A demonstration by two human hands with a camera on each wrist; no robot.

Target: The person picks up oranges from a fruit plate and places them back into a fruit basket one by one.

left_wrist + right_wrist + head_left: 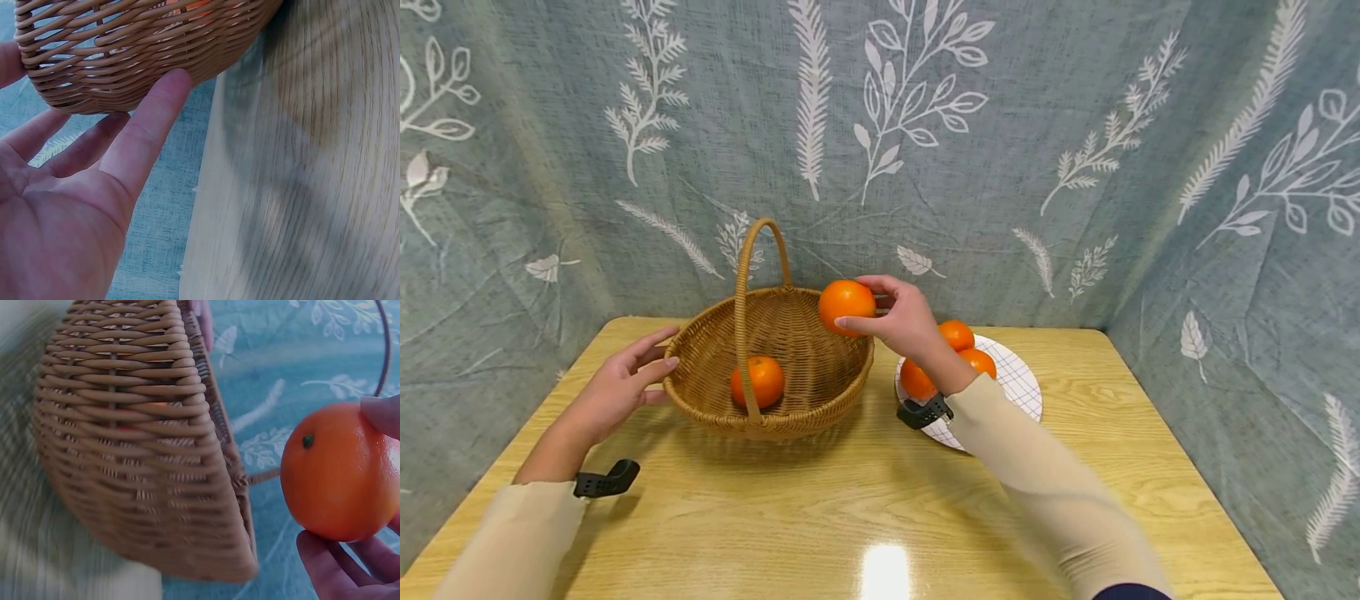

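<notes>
A brown wicker basket (805,421) with a tall arched handle (742,308) stands on the left part of the table, and one orange (767,380) lies inside it. My left hand (617,385) touches the basket's left side, its fingers fairly straight against the weave (125,75). Over the basket's right rim, my right hand (904,321) holds a second orange (844,307) between thumb and fingers. This orange (334,472) shows a small green stem spot in the right wrist view. There, the basket's woven outer wall (137,456) is beside it, apart from it.
A white plate with a dark grid pattern (1021,385) lies right of the basket, partly behind my right forearm. Oranges (957,335) are on it. The wooden table (790,525) meets a blue-grey leaf-patterned cloth (970,225) at the back and sides.
</notes>
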